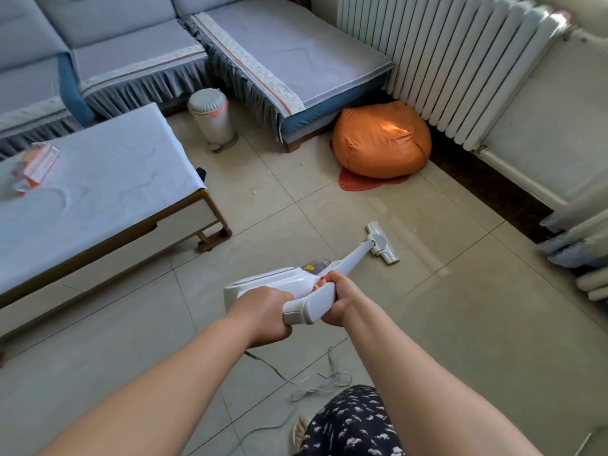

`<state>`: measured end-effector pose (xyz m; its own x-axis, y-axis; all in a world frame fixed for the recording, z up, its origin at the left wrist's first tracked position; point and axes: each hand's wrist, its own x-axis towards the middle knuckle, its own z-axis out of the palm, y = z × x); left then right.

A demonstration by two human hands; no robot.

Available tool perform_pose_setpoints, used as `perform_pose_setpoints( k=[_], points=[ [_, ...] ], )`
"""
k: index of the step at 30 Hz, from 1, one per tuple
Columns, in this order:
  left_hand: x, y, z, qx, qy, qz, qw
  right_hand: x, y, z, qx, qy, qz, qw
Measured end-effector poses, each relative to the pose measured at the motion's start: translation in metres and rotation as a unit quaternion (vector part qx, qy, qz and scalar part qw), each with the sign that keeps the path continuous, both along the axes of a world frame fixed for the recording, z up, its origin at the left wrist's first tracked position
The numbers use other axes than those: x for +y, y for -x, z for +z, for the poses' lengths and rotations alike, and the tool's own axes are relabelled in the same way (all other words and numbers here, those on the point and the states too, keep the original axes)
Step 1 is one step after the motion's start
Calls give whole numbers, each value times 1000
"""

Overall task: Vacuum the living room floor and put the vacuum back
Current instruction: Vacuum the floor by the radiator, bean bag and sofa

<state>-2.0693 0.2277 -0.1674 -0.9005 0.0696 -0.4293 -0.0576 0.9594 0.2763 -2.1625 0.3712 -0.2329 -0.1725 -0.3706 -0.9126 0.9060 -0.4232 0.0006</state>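
Our left hand [263, 312] and right hand [340, 299] both wrapped round the smooth white plastic vacuum [296, 284] handle, flat floor head [383, 243] ahead on glossy tiles [460, 324].

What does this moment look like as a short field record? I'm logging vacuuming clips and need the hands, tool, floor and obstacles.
tool: white stick vacuum, corded
left hand: grips the rear of the handle
right hand: grips the handle further forward
floor head: flat on the tiled floor
cord: loose loops by the person's feet
debris: small white scraps near the sofa
obstacles: coffee table, pedal bin, orange beanbag, radiator
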Motion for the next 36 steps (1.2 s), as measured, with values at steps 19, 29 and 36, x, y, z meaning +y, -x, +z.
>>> perform_pose_setpoints(
  k=[19,29,36],
  points=[
    [97,95,-20,16,-7,-122,992,99,76,-24,55,-49,-93,993],
    [190,214,-22,4,-36,-122,992,198,192,-18,49,-44,-105,992],
    [236,295,-24,-5,-33,-103,994,244,274,-27,42,-49,-116,991]
  ],
)
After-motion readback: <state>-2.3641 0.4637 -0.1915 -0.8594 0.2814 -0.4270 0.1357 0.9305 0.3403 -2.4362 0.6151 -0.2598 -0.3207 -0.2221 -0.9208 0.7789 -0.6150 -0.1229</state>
